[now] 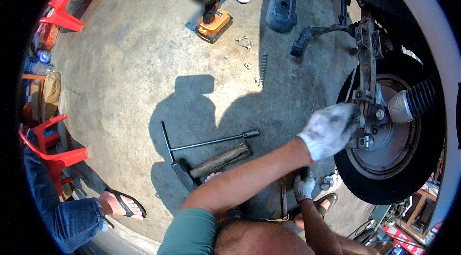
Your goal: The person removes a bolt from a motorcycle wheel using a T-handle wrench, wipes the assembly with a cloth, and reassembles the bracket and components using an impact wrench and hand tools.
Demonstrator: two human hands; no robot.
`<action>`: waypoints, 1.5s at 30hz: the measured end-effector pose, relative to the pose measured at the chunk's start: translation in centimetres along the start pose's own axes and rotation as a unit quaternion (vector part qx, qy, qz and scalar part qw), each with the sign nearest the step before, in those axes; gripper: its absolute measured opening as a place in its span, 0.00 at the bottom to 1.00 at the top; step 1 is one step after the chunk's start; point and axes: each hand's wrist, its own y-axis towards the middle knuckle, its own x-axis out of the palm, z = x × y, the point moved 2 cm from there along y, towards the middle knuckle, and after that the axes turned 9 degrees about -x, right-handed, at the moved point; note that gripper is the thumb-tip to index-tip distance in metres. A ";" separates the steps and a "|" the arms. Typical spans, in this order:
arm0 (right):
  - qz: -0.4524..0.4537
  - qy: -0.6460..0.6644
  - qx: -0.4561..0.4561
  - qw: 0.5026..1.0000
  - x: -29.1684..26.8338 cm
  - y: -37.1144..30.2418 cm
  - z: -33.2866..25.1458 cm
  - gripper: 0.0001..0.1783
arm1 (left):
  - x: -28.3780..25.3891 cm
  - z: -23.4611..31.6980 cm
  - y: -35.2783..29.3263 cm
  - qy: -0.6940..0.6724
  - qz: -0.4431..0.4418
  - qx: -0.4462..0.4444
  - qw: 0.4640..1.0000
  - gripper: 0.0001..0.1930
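Observation:
My left hand [327, 131], in a white work glove with dark stains, reaches across to the wheel [382, 163]. Its fingers are closed at the metal bracket with bolts [368, 111] by the hub, and what they grip is hidden and slightly blurred. Lower down, my right hand [304, 188], gloved too, has its fingers curled around something dark that I cannot make out. A slim metal tool like a wrench [284, 196] lies just left of it. On the floor left of my left forearm are a T-handle socket wrench [211, 143] and a hammer [218, 160].
An orange-black cordless drill [211, 7] stands at the back, with loose bolts [246, 45], a coil spring [263, 70] and a black oblong cover [282, 5] to its right. Red plastic chairs [55, 156] and another person's sandalled foot [126, 205] are at the left.

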 end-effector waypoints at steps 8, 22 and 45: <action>0.016 0.011 0.020 1.000 -0.4 0.3 -1.3 0.14 | -14.8 -13.9 6.1 0.293 0.242 -0.136 0.915 0.16; 0.016 0.013 0.033 0.999 -0.3 -0.2 -0.8 0.15 | -19.8 -19.8 8.6 0.332 0.191 -0.086 0.920 0.08; 0.006 -0.031 0.001 1.000 -0.4 0.2 -1.2 0.14 | -12.5 -12.9 -1.5 0.209 0.181 -0.063 0.959 0.11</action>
